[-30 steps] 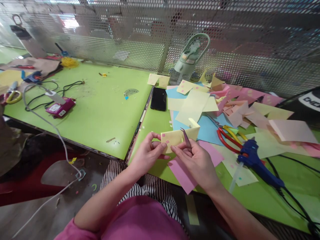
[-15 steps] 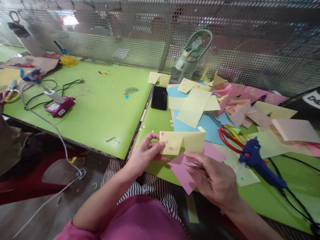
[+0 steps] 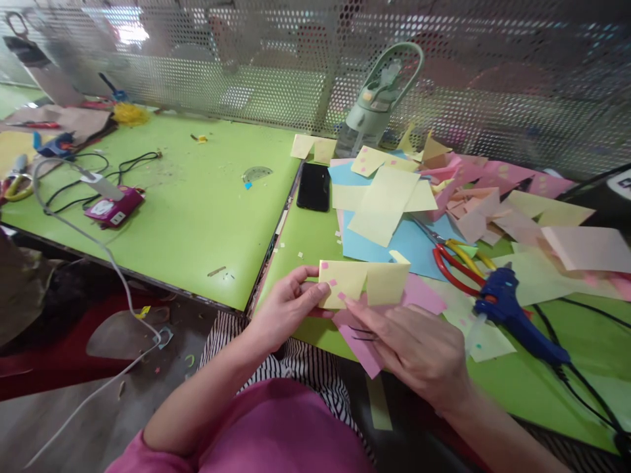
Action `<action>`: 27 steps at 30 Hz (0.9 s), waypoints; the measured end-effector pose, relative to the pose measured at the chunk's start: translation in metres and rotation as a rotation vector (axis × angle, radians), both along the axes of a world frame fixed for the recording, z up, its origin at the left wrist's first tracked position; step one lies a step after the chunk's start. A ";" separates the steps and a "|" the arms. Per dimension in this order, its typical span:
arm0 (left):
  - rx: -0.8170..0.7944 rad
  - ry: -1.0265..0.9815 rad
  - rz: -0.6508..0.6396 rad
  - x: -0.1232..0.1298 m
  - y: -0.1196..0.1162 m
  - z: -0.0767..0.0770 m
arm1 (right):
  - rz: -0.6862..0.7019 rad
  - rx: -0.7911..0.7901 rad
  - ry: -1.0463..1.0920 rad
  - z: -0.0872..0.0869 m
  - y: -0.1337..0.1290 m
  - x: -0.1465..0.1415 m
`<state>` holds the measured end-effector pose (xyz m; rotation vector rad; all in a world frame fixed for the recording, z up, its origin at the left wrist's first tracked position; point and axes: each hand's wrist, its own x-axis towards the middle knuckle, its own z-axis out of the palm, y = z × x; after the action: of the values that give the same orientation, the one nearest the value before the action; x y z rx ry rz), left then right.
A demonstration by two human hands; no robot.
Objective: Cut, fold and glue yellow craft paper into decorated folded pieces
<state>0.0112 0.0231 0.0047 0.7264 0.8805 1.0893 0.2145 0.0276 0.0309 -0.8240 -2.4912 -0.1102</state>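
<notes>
My left hand (image 3: 288, 303) pinches the left end of a folded yellow paper strip (image 3: 389, 284) between thumb and fingers, above the table's front edge. A few small pink squares lie on the strip's left half, and a notch parts its two halves. My right hand (image 3: 419, 345) has its index fingertip against the strip's lower edge, beside one pink square (image 3: 341, 296). Two thin dark prongs of tweezers (image 3: 362, 334) stick out from under the right fingers; the rest is hidden in that hand. Below the strip is a pink paper sheet (image 3: 362, 351).
Red-and-yellow-handled scissors (image 3: 458, 269) and a blue glue gun (image 3: 517, 315) with its cord lie to the right. Behind are a phone (image 3: 313, 187), loose papers (image 3: 384, 203) and a bottle (image 3: 372, 112). A purple power adapter (image 3: 114, 207) with cables sits left.
My right hand has moved left along the strip, its index fingertip now by the pink square. The tweezer prongs now show below the fingers. My left hand keeps its hold.
</notes>
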 end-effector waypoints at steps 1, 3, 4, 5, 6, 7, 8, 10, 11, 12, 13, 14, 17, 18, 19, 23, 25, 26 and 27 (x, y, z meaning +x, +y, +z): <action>-0.002 0.000 -0.003 0.000 -0.001 0.000 | 0.018 0.054 -0.043 0.000 0.002 0.001; -0.008 -0.001 -0.014 0.000 -0.002 0.002 | 0.061 0.143 -0.096 0.000 0.005 0.004; -0.012 -0.002 -0.022 0.000 -0.003 0.002 | 0.081 0.177 -0.111 0.001 0.006 0.004; -0.017 -0.001 -0.029 0.000 -0.004 0.003 | 0.098 0.206 -0.122 0.002 0.007 0.004; -0.021 0.000 -0.035 0.000 -0.005 0.003 | 0.108 0.229 -0.132 0.002 0.008 0.004; -0.024 -0.002 -0.039 0.000 -0.005 0.004 | 0.113 0.243 -0.142 0.003 0.008 0.004; -0.025 -0.005 -0.041 0.000 -0.005 0.005 | 0.111 0.252 -0.146 0.003 0.008 0.003; -0.025 -0.018 -0.040 0.001 -0.005 0.005 | 0.101 0.247 -0.147 0.003 0.007 0.003; -0.025 -0.027 -0.036 0.002 -0.005 0.005 | 0.097 0.239 -0.142 0.002 0.006 0.004; -0.026 -0.037 -0.030 0.002 -0.005 0.005 | 0.092 0.227 -0.137 0.000 0.005 0.004; -0.028 -0.047 -0.022 0.003 -0.006 0.005 | 0.087 0.217 -0.128 -0.001 0.005 0.004; -0.032 -0.057 -0.014 0.004 -0.006 0.004 | 0.082 0.211 -0.117 -0.003 0.004 0.004; -0.043 -0.080 0.013 0.006 -0.006 0.003 | 0.070 0.224 -0.089 -0.008 0.001 0.002; -0.047 -0.084 0.019 0.006 -0.006 0.002 | 0.066 0.238 -0.082 -0.009 0.001 0.000; -0.051 -0.086 0.024 0.006 -0.006 0.002 | 0.061 0.248 -0.078 -0.011 0.000 -0.001; -0.054 -0.084 0.030 0.006 -0.005 0.001 | 0.052 0.219 -0.046 -0.014 0.000 -0.003; -0.049 -0.077 0.034 0.005 -0.004 0.001 | 0.061 0.129 0.018 -0.014 0.000 -0.001; -0.046 -0.073 0.033 0.005 -0.004 0.001 | 0.055 0.068 0.062 -0.014 -0.001 0.000; -0.042 -0.070 0.031 0.004 -0.003 0.000 | 0.036 0.006 0.101 -0.014 -0.002 0.002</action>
<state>0.0153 0.0196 0.0052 0.6379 0.8543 1.1140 0.2169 0.0261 0.0172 -0.7631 -2.4088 -0.0615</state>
